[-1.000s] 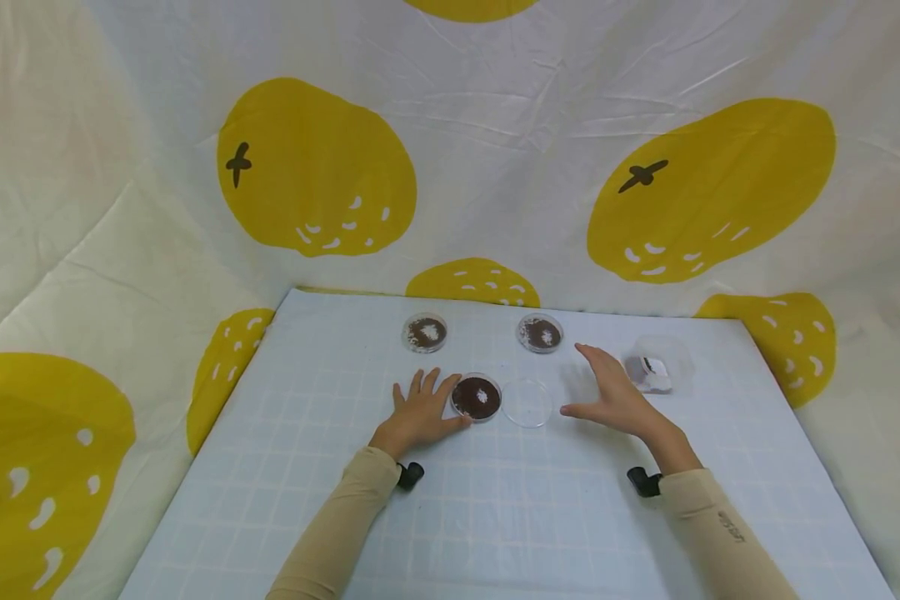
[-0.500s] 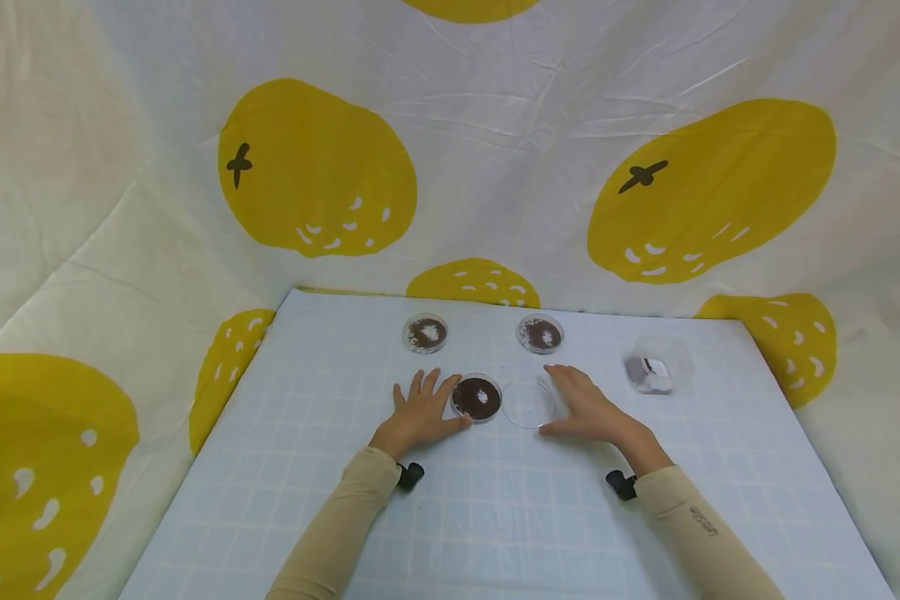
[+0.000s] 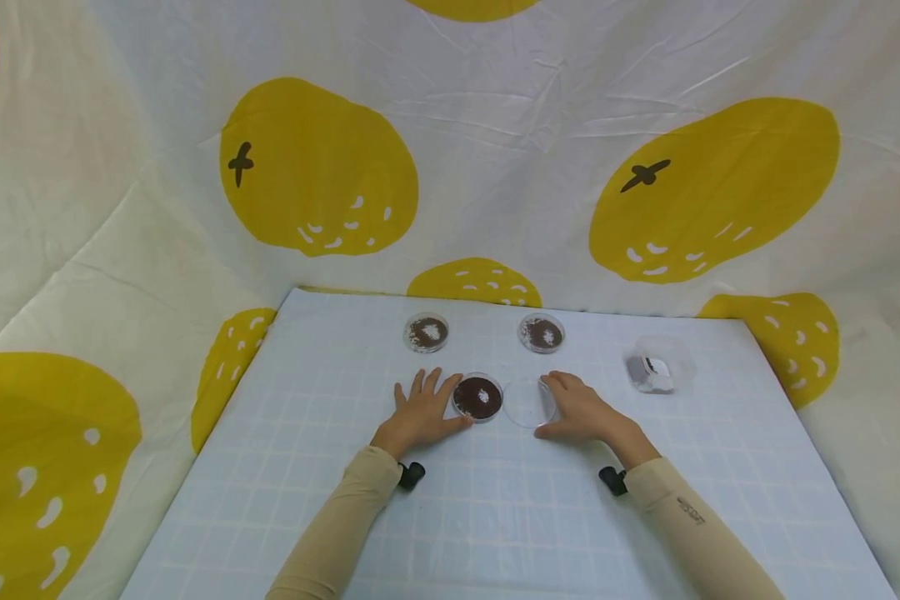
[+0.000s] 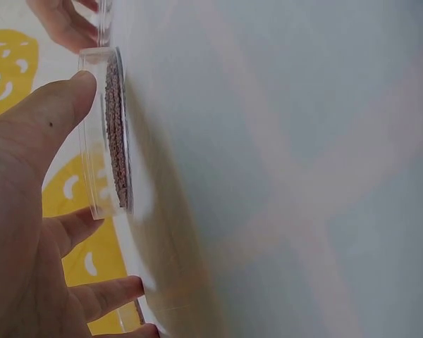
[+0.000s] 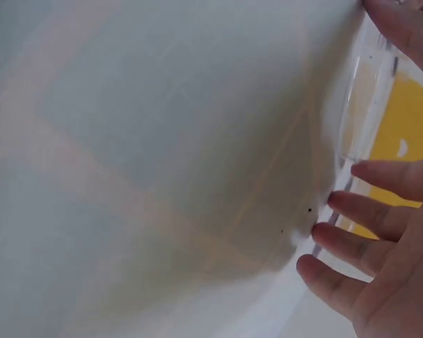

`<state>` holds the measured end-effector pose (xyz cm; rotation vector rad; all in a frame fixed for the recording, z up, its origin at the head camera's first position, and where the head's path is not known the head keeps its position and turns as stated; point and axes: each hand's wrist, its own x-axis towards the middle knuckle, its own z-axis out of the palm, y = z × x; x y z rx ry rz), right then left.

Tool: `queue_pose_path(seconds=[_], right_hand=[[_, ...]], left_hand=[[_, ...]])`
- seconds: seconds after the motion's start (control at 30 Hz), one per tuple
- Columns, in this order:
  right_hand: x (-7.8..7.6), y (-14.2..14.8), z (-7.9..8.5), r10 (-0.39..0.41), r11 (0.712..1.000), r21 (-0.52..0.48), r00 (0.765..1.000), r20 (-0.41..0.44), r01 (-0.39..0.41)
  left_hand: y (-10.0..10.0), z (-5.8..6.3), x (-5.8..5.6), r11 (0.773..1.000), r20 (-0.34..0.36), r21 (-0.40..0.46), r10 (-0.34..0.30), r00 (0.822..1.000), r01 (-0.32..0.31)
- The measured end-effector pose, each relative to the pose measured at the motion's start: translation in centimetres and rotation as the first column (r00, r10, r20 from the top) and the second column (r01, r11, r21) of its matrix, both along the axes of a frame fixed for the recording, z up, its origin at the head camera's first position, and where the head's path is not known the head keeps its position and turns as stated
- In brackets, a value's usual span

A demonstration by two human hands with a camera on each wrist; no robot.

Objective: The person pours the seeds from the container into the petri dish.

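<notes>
A petri dish [image 3: 478, 397] holding dark grains with a small white patch lies flat at the table's middle. My left hand [image 3: 418, 417] grips its left side; in the left wrist view, the thumb [image 4: 84, 88] and index finger touch opposite parts of the dish's clear wall. Just right of this dish lies a clear petri dish lid [image 3: 527, 404] with nothing visible in it. Around the lid's right side, my right hand [image 3: 581, 412] has its thumb at the near edge and fingers at the far edge. The right wrist view shows the index fingertip [image 5: 359, 170] against the lid's rim.
Two more petri dishes with dark and white contents stand farther back, one at left [image 3: 426, 332] and one at right [image 3: 542, 333]. At the right is a clear plastic container [image 3: 678, 358] with a pale packet [image 3: 651, 375] in it. Patterned fabric [image 3: 495, 167] hangs behind the table.
My right hand has moved left from beside the container, and its thumb and fingers have closed in on the clear lid. The left hand has stayed at the filled dish.
</notes>
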<state>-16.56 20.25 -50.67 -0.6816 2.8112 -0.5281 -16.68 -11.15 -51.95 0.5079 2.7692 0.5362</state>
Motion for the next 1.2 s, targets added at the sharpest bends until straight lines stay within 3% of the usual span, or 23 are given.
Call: queue_pose_path(seconds=[0.5, 0.8, 1.2], right_hand=[[-0.28, -0.02, -0.48, -0.015, 0.999, 0.029, 0.999, -0.041, 0.016], [-0.20, -0.07, -0.21, -0.079, 0.996, -0.051, 0.995, -0.058, 0.076], [-0.15, 0.07, 0.00, -0.077, 0.985, -0.162, 0.991, -0.106, 0.059]], left_hand=[[0.04, -0.22, -0.20, 1.000, 0.001, -0.015, -0.002, 1.000, 0.002], [0.08, -0.26, -0.16, 1.000, 0.001, -0.018, 0.006, 1.000, -0.006], [0.18, -0.12, -0.17, 1.000, 0.006, -0.018, 0.012, 1.000, -0.012]])
